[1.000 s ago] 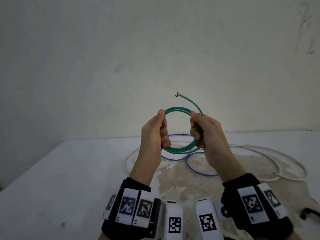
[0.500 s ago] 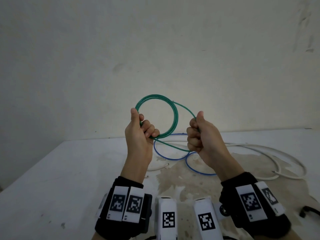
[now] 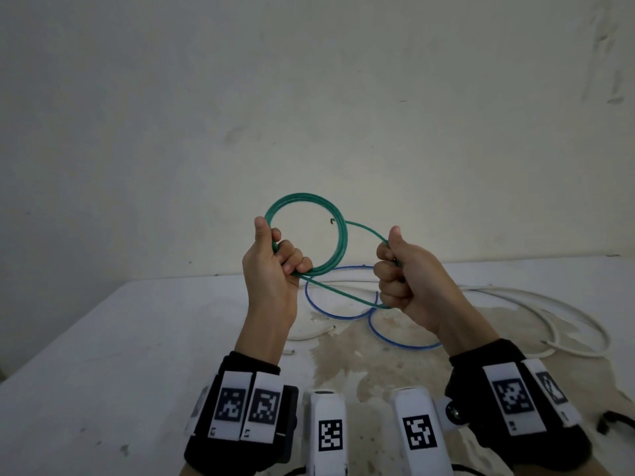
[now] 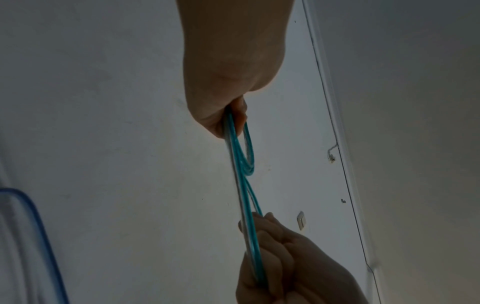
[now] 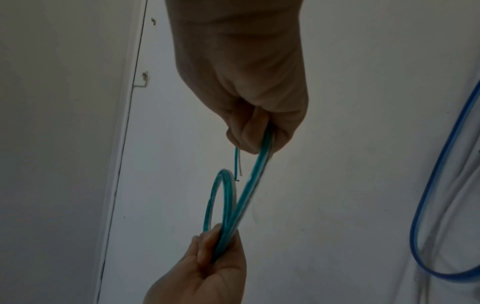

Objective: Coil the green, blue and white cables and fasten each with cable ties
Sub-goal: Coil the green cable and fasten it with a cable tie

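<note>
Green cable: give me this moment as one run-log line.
green cable coiled, held in air, untied | left hand grips coil | right hand grips loose loop | blue cable, white cable on table

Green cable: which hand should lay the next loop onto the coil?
Probably the right hand. It grips the loose strand of the green cable and can swing it over. The left hand grips the finished coil, so it should just hold that steady.
</note>
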